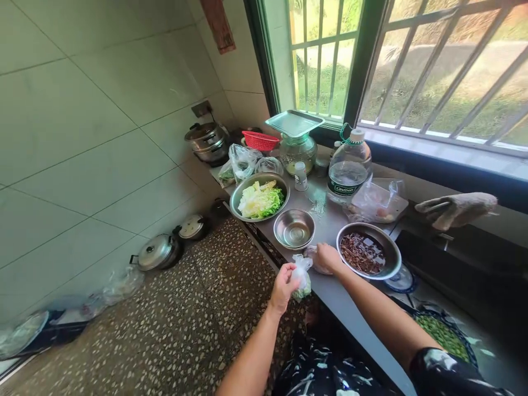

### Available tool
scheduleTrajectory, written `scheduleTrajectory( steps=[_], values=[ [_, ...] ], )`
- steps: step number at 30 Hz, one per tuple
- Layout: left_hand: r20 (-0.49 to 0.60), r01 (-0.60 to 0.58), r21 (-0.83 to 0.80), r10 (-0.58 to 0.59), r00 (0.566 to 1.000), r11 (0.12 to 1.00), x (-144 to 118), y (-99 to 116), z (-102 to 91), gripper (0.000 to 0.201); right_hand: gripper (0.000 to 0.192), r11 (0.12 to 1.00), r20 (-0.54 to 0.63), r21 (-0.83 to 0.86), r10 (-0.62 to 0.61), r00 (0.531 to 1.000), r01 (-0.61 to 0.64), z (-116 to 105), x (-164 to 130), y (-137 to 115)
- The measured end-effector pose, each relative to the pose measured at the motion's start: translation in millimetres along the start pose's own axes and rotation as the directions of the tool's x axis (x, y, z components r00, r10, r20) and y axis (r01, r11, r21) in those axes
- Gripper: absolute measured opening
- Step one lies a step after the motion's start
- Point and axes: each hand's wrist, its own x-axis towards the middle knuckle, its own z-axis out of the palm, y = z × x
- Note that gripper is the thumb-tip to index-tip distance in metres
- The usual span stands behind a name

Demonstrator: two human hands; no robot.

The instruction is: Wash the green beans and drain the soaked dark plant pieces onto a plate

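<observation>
My left hand pinches the neck of a small clear plastic bag with pale green pieces inside, held just off the counter's front edge. On the counter, my right hand is closed on a second plastic bag, whose contents I cannot make out. Directly behind the bags sits a small steel bowl. To the right stands a steel basin of dark brown strips soaking in liquid. A larger steel basin at the left holds leafy cabbage.
Along the back are a large water bottle, a glass jar under a metal tray, a red basket and a steel pot. Green pieces fill a dark-rimmed basket at the right. Lidded pots stand on the floor.
</observation>
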Motion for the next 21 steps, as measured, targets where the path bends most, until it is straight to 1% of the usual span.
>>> scheduleTrajectory(
  steps=[3, 5, 7, 10, 13, 16, 18, 19, 21],
  values=[
    [-0.025, 0.023, 0.169, -0.019, 1.000, 0.985, 17, -7, -7.8, 0.042, 0.025, 0.996, -0.036, 0.037, 0.079, 0.996, -0.078, 5, -17, 5],
    [-0.013, 0.018, 0.310, -0.015, 1.000, 0.951, 31, -15, -7.9, 0.038, 0.021, 0.984, -0.072, 0.089, 0.159, 0.985, -0.153, 10, -31, 11],
    [0.063, -0.036, 0.434, 0.010, 0.998, 0.900, 47, -22, -3.7, 0.034, 0.019, 0.966, -0.108, 0.157, 0.226, 0.968, -0.207, 15, -43, 15],
    [0.189, -0.190, 0.584, 0.095, 0.977, 0.789, 75, -31, 8.0, 0.033, 0.017, 0.936, -0.147, 0.269, 0.272, 0.951, -0.226, 22, -48, 19],
    [0.269, -0.323, 0.646, 0.190, 0.944, 0.691, 104, -40, 17.7, 0.036, 0.015, 0.902, -0.172, 0.379, 0.287, 0.942, -0.206, 27, -44, 17],
    [0.350, -0.409, 0.650, 0.225, 0.909, 0.640, 122, -52, 21.2, 0.035, 0.016, 0.852, -0.152, 0.457, 0.358, 0.921, -0.255, 28, -43, 12],
    [0.396, -0.452, 0.684, 0.229, 0.889, 0.572, 125, -58, 22.4, 0.037, 0.014, 0.829, -0.134, 0.486, 0.383, 0.914, -0.276, 26, -50, 11],
    [0.410, -0.474, 0.712, 0.240, 0.880, 0.518, 124, -59, 23.6, 0.040, 0.016, 0.827, -0.145, 0.501, 0.370, 0.917, -0.255, 25, -57, 11],
    [0.434, -0.527, 0.757, 0.306, 0.847, 0.385, 117, -54, 29.6, 0.046, 0.031, 0.829, -0.206, 0.537, 0.306, 0.929, -0.154, 24, -80, 18]
  ],
)
